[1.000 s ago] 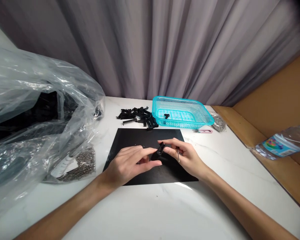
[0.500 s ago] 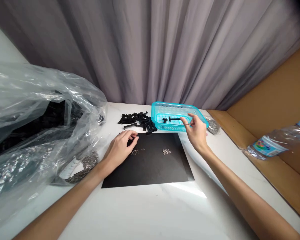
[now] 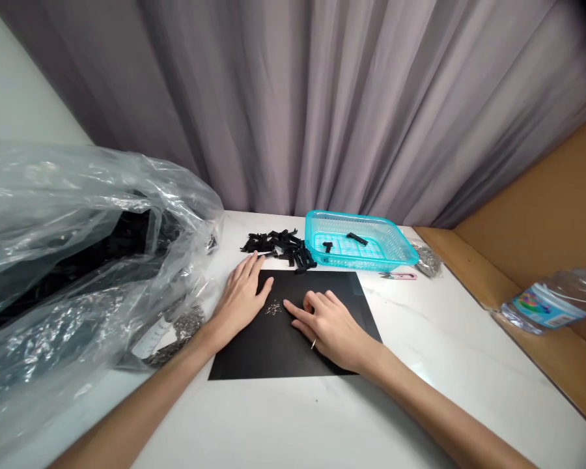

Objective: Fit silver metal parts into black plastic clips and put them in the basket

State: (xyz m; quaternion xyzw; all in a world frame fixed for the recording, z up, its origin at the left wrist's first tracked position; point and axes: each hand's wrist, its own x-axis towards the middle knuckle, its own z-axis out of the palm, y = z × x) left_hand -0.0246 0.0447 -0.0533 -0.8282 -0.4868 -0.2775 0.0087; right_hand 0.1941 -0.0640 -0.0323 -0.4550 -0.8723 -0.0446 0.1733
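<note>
My left hand (image 3: 241, 286) lies over the left edge of a black mat (image 3: 283, 358), thumb apart and fingers stretched out. Its fingertips reach a heap of black plastic parts (image 3: 283, 241); whether they grip one is hidden. Over the mat, my right hand (image 3: 334, 326) points its index finger at a small pile of tiny metal pieces (image 3: 273, 308). A thin metal tool (image 3: 314, 344) pokes out below its curled fingers, most of it hidden in the hand. Two black parts (image 3: 357, 239) lie inside a blue plastic basket (image 3: 361, 262).
Pink-handled thread snips (image 3: 400, 276) and a bag of metal pieces (image 3: 427, 260) lie by the basket. At left are a large clear plastic bag (image 3: 102, 176) and another labelled bag of metal pieces (image 3: 176, 332). A water bottle (image 3: 542, 306) rests in cardboard (image 3: 527, 234) at right.
My right hand has come down from the basket to the mat, and a black part now lies loose in the basket. My left hand has stretched its fingers toward the heap.
</note>
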